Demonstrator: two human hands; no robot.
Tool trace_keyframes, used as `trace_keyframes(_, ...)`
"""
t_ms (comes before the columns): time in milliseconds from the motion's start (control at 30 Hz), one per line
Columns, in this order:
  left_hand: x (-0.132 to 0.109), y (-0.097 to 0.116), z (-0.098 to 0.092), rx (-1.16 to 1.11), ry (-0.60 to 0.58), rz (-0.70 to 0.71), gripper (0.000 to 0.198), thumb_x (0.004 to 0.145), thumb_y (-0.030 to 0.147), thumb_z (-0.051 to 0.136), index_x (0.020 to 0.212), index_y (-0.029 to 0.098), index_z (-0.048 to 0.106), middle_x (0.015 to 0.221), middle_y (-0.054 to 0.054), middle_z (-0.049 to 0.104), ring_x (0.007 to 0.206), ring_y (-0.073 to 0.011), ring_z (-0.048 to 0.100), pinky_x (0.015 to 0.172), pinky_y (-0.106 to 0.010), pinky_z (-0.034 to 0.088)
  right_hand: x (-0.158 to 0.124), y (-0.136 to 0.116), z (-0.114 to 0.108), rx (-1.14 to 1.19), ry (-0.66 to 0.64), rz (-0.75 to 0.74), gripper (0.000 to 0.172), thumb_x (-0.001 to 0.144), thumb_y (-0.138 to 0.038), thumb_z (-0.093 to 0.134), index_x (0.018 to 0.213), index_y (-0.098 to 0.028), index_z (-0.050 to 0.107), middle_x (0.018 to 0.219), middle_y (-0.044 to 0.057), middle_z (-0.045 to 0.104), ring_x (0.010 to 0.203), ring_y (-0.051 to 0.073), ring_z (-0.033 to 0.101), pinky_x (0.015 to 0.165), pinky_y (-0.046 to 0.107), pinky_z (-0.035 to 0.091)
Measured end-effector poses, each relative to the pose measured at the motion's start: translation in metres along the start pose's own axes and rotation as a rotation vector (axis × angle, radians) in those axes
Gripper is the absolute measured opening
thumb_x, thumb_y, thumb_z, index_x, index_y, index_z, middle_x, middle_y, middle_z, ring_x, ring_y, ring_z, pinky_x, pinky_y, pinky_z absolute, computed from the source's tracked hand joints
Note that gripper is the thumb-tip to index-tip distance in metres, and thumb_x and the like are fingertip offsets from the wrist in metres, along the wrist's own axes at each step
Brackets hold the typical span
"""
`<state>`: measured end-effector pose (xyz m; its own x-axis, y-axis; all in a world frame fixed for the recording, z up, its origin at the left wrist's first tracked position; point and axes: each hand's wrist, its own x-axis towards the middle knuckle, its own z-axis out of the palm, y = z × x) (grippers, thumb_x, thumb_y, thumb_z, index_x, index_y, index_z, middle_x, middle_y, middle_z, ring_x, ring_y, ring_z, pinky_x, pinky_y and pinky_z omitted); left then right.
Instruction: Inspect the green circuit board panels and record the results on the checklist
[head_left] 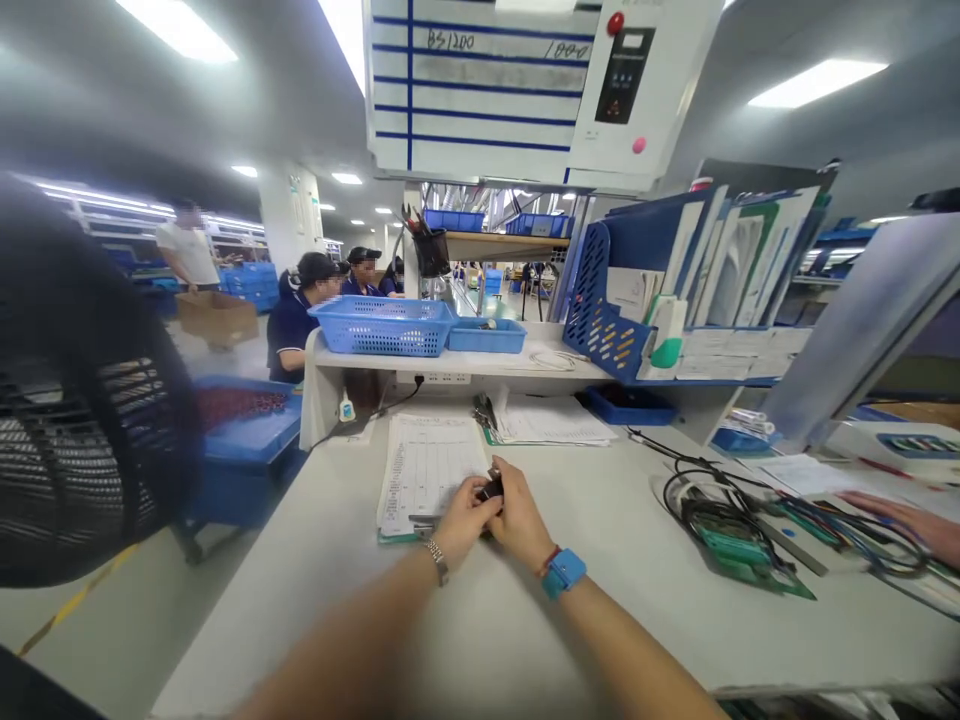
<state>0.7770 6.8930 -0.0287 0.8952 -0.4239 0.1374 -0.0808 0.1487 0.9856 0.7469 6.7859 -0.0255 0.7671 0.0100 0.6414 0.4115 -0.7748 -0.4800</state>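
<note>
Both my hands meet at the middle of the white workbench [525, 620]. My left hand [463, 518], with a metal bracelet at the wrist, and my right hand [520, 520], with a blue watch at the wrist, close together on a small dark part [493, 489]. The fingers of both pinch it from either side. They rest beside the right edge of a printed form on a clipboard [424, 470].
A tangle of cables and green connectors [731, 530] lies to the right, with another person's hand [911, 520] beyond it. A shelf carries blue baskets [382, 325] and a document rack [675, 290]. A black fan [67, 400] stands at left. Co-workers sit behind.
</note>
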Motion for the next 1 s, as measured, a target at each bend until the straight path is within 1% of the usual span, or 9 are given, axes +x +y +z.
trace_keyframes(100,0.013,0.011,-0.02,-0.063,0.153,0.055,0.034,0.062,0.023,0.065,0.091,0.018,0.046,0.078,-0.001,0.06,0.073,-0.0133,0.057,0.07,-0.026,0.042,0.014,0.014,0.009,0.074,-0.003,-0.014,0.067,0.068,-0.021,0.055,0.13,-0.017,0.028,0.13,0.01,0.039,0.118,0.023,0.037,0.1,0.04,0.033)
trace_keyframes(200,0.028,0.017,-0.044,-0.08,0.29,0.09,0.036,0.061,0.021,0.064,0.092,0.018,0.047,0.089,-0.003,0.06,0.084,-0.014,0.056,0.078,-0.027,0.04,0.024,0.046,0.016,0.119,0.066,0.127,0.062,0.071,-0.03,0.054,0.127,-0.017,0.031,0.129,0.012,0.041,0.115,0.024,0.042,0.095,0.042,0.037)
trace_keyframes(367,0.043,0.015,-0.071,-0.013,0.416,0.071,0.032,0.06,0.022,0.064,0.09,0.016,0.053,0.087,-0.004,0.062,0.082,-0.0143,0.057,0.077,-0.027,0.041,0.025,0.098,0.018,0.203,0.14,0.453,0.035,0.074,-0.036,0.048,0.101,-0.015,0.052,0.093,0.012,0.061,0.084,0.024,0.058,0.079,0.041,0.046)
trace_keyframes(500,0.045,0.014,-0.077,0.113,0.48,0.062,0.028,0.064,0.033,0.062,0.084,0.014,0.057,0.08,-0.005,0.063,0.075,-0.0152,0.058,0.071,-0.027,0.043,0.022,0.104,0.015,0.286,0.106,0.51,0.032,0.07,-0.039,0.051,0.091,-0.016,0.056,0.084,0.008,0.063,0.076,0.021,0.058,0.075,0.035,0.046)
trace_keyframes(633,0.046,0.013,-0.084,0.308,0.552,0.108,0.033,0.072,0.037,0.055,0.097,0.017,0.053,0.094,-0.006,0.062,0.085,-0.016,0.057,0.075,-0.027,0.042,0.023,0.095,0.013,0.332,0.09,0.52,0.033,0.068,-0.039,0.053,0.09,-0.016,0.058,0.081,0.006,0.063,0.074,0.021,0.058,0.073,0.034,0.045)
trace_keyframes(700,0.047,0.008,-0.091,0.428,0.552,0.112,0.035,0.072,0.035,0.056,0.102,0.018,0.051,0.097,-0.005,0.061,0.088,-0.0163,0.056,0.079,-0.028,0.041,0.023,0.093,0.012,0.345,0.084,0.524,0.035,0.067,-0.04,0.052,0.091,-0.015,0.058,0.08,0.007,0.062,0.074,0.021,0.057,0.073,0.035,0.044)
trace_keyframes(800,0.05,-0.004,-0.1,0.611,0.475,0.071,0.032,0.068,0.028,0.063,0.096,0.017,0.055,0.089,-0.005,0.063,0.085,-0.0175,0.057,0.081,-0.033,0.041,0.023,0.092,0.012,0.364,0.074,0.527,0.037,0.066,-0.04,0.053,0.092,-0.014,0.058,0.081,0.007,0.062,0.075,0.021,0.056,0.074,0.035,0.043)
trace_keyframes(900,0.053,-0.015,-0.105,0.754,0.401,0.032,0.027,0.07,0.027,0.062,0.093,0.014,0.057,0.09,-0.005,0.063,0.086,-0.018,0.057,0.081,-0.038,0.041,0.022,0.093,0.012,0.384,0.07,0.526,0.036,0.065,-0.039,0.054,0.092,-0.015,0.058,0.081,0.006,0.062,0.075,0.02,0.056,0.075,0.035,0.043)
trace_keyframes(1000,0.054,-0.018,-0.107,0.84,0.372,0.02,0.03,0.07,0.027,0.061,0.097,0.015,0.055,0.094,-0.006,0.063,0.089,-0.018,0.057,0.081,-0.035,0.042,0.022,0.093,0.012,0.394,0.073,0.522,0.035,0.064,-0.037,0.054,0.091,-0.015,0.057,0.08,0.006,0.061,0.074,0.02,0.056,0.075,0.035,0.043)
